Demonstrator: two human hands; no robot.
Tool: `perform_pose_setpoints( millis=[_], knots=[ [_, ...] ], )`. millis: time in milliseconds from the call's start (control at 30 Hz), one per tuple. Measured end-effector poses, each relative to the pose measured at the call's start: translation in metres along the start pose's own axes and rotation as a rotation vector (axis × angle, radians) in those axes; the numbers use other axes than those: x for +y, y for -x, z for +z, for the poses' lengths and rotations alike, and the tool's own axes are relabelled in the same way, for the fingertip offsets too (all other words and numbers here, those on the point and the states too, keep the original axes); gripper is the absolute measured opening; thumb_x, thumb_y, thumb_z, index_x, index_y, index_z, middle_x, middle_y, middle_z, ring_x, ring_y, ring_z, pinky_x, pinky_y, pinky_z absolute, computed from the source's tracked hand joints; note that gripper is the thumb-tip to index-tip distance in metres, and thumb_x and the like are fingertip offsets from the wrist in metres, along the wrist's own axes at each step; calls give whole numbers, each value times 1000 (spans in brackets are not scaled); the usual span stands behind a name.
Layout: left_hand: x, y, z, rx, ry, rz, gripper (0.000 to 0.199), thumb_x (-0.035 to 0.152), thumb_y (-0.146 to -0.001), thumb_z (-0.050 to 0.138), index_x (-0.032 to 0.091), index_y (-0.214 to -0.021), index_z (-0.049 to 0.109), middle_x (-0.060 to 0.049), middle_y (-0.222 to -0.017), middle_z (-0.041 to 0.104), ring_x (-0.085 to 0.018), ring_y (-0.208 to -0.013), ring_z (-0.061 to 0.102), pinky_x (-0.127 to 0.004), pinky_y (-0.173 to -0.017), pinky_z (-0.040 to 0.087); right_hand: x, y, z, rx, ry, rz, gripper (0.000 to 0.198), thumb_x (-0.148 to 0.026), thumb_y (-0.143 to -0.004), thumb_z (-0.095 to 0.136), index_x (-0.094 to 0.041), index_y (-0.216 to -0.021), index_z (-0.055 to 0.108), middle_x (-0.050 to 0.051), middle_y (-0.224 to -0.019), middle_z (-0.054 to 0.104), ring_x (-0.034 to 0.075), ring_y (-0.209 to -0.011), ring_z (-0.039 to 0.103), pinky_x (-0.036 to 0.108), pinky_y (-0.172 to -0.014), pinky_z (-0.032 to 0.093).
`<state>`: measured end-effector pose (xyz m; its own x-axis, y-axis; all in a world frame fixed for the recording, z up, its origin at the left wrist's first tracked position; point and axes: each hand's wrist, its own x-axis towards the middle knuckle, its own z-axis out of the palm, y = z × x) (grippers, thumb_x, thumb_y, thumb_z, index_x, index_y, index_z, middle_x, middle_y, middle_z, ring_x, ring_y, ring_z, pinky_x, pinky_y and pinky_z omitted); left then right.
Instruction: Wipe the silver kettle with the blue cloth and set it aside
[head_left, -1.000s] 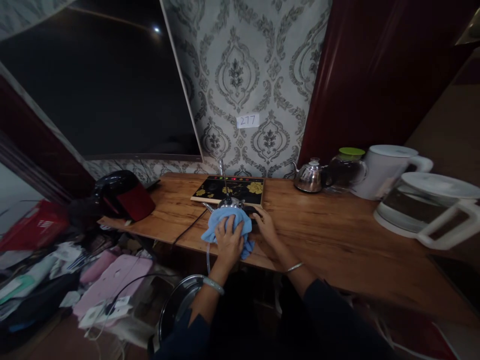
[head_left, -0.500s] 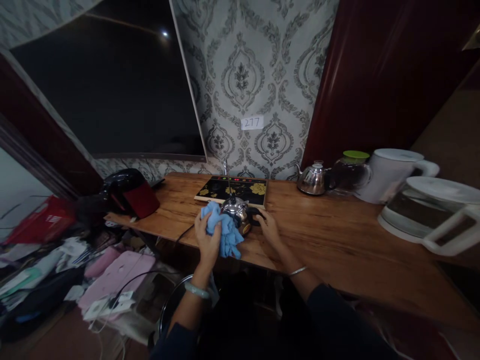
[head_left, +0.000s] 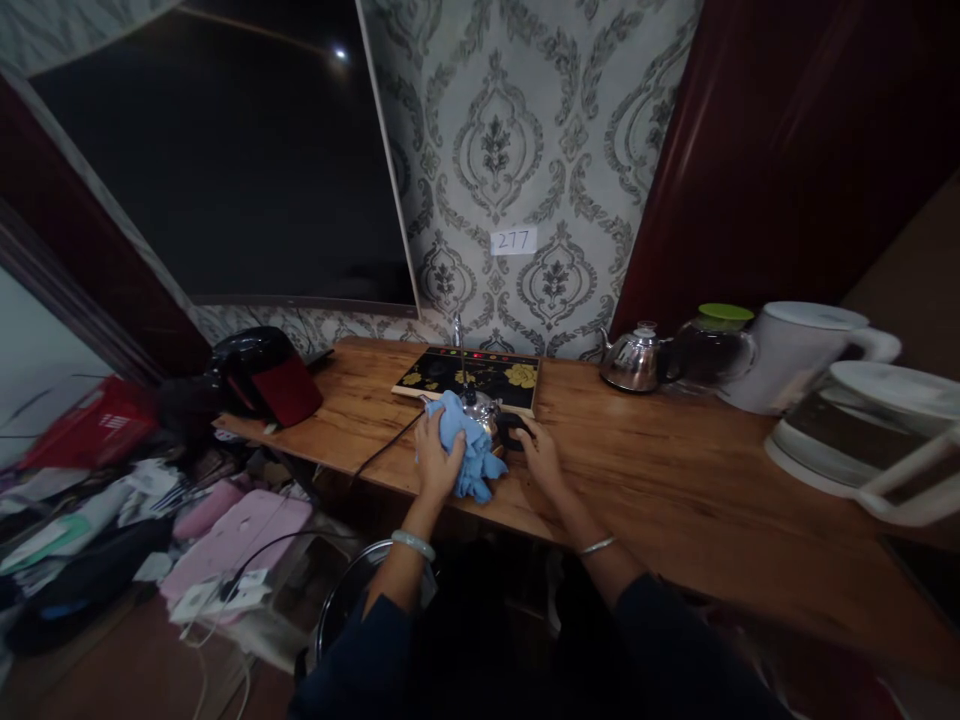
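A light blue cloth (head_left: 466, 450) is bunched in my left hand (head_left: 437, 457), pressed against the left side of a small shiny metal kettle (head_left: 486, 412). My right hand (head_left: 538, 452) grips the kettle's black handle (head_left: 513, 428) from the right. Much of the kettle's body is hidden behind the cloth. Right behind it lies a black electric tea stove (head_left: 480, 378) with gold flowers and lit red marks, and a thin metal spout (head_left: 460, 345) rises there.
Along the wooden tabletop (head_left: 645, 480), to the right, stand another metal kettle (head_left: 632, 362), a glass pot with a green lid (head_left: 718, 345), a white pitcher (head_left: 799, 350) and a large clear jug (head_left: 840, 430). A red and black appliance (head_left: 266, 377) sits at the left end, and clutter fills the floor there.
My left hand and the cloth have shifted a little right and up, covering more of the kettle's front. My right hand stays on the handle. The camera view has turned slightly.
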<state>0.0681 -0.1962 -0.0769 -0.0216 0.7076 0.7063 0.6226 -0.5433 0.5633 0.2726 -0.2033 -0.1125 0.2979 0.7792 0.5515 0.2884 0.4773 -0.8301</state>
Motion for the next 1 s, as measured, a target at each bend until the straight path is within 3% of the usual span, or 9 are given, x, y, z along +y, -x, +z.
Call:
perform_pose_setpoints(
  millis=[200, 400, 500, 700, 800, 900, 1000],
  knots=[
    [3, 27, 7, 88, -24, -136, 44, 38, -91, 52, 17, -129, 50, -15, -118, 54, -30, -115, 54, -50, -101, 44, -3, 3, 2, 26, -23, 29, 40, -50, -91, 52, -22, -109, 75, 9, -113, 76, 28, -104, 69, 46, -96, 53],
    [19, 46, 4, 101, -19, -146, 35, 30, -86, 58, 18, -118, 54, -11, -109, 54, -28, -107, 58, -47, -96, 49, -6, 13, -1, 58, -17, 64, 42, -52, -89, 55, -21, -110, 75, 10, -111, 76, 29, -104, 69, 47, -95, 54],
    [34, 56, 0, 33, 0, -134, 30, 23, -80, 61, 20, -110, 57, -9, -107, 58, -27, -105, 60, -46, -94, 50, -12, 16, -2, 53, -44, 87, 43, -52, -89, 56, -21, -112, 75, 11, -113, 76, 30, -105, 69, 47, -96, 54],
    [75, 71, 0, -332, 256, -8, 39, 17, -75, 63, 22, -114, 61, -8, -109, 66, -25, -104, 64, -43, -93, 52, -18, 25, -15, -7, -64, 154, 54, -60, -91, 53, -21, -126, 68, 11, -128, 69, 31, -121, 62, 50, -106, 47],
    [87, 66, 6, -290, 305, -101, 39, 19, -77, 63, 20, -116, 61, -10, -115, 66, -26, -110, 63, -44, -98, 50, -24, 43, -29, 54, -67, 203, 59, -60, -96, 44, -23, -140, 56, 12, -141, 60, 29, -131, 56, 49, -109, 45],
    [95, 57, 14, -256, 410, -225, 43, 26, -83, 62, 19, -125, 59, -12, -125, 64, -26, -119, 60, -44, -104, 47, -37, 63, -39, -59, -211, 211, 60, -57, -97, 46, -29, -151, 42, 10, -146, 56, 27, -129, 58, 45, -102, 52],
    [101, 51, 18, -413, 613, -285, 45, 36, -93, 53, 22, -135, 57, -10, -142, 58, -25, -133, 52, -42, -112, 42, -51, 72, -44, -97, -256, 254, 62, -54, -85, 66, -26, -139, 56, 10, -137, 63, 30, -122, 63, 45, -99, 54]
  ],
)
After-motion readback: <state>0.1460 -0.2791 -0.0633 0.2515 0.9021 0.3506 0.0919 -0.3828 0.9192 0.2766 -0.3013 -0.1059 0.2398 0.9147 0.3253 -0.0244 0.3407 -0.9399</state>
